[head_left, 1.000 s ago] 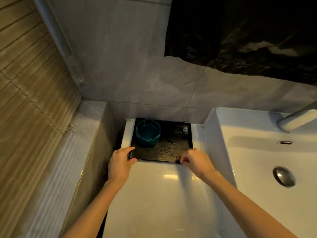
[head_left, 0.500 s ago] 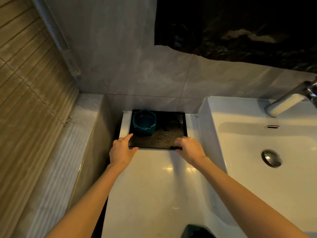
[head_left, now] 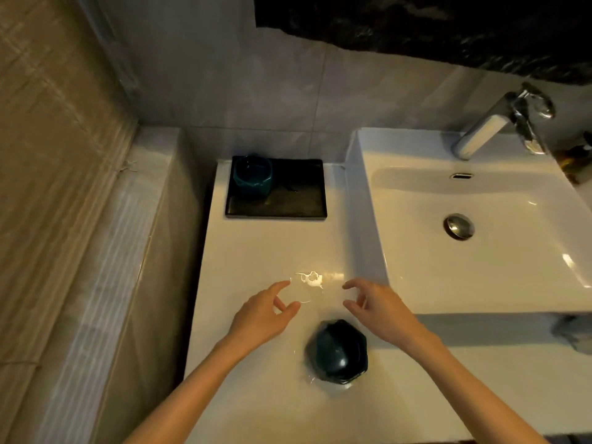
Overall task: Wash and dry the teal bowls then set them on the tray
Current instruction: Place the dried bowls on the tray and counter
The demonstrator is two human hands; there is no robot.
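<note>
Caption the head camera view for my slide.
Left hand and right hand hover by a countertop teal bowl; another bowl sits on the tray.

We see both our arms bare and stretched forward. Our left forearm comes in from 7 o'clock and runs toward 1 o'clock. Our right forearm comes in from 5 o'clock and runs toward 11 o'clock. Our left hand and right hand sit side by side, apart, palms turned toward each other. On each hand the fingers are loosely bent, with index and thumb spread in a wide gap, gripping nothing.
</note>
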